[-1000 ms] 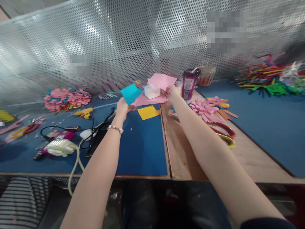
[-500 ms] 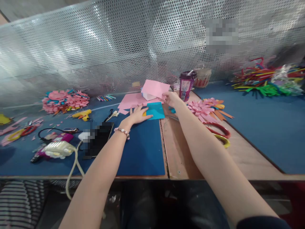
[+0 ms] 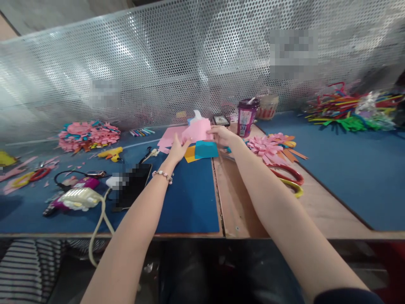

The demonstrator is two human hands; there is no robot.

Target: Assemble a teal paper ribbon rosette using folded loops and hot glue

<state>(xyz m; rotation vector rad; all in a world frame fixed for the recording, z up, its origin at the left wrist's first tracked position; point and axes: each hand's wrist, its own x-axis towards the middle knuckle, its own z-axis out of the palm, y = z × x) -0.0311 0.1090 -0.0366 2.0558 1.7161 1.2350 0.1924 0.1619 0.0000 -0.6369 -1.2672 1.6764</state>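
Note:
A small piece of pink paper [image 3: 198,128] is raised and slightly bent over the middle of the table. My right hand [image 3: 221,135] pinches its right edge between thumb and fingers. At its lower left side is my left hand [image 3: 178,150], thumb lying over the paper and the other fingers partly hidden. Below the hands lie a blue paper [image 3: 207,150] and an orange paper [image 3: 191,155], the blue one overlapping the orange. A larger pink sheet [image 3: 166,137] lies behind my left hand.
Scissors [image 3: 292,175] and a pink paper flower [image 3: 264,145] lie right, near a purple cup [image 3: 247,118]. Left are a yellow glue gun [image 3: 110,153], a dark tablet-like device [image 3: 134,185], a cabled power strip [image 3: 79,198] and a pink paper pile [image 3: 88,136]. A perforated metal panel [image 3: 177,63] stands behind.
My left hand has left the blue paper and moved up to the pink piece, uncovering the orange paper. The pink piece has come lower and left in my right hand.

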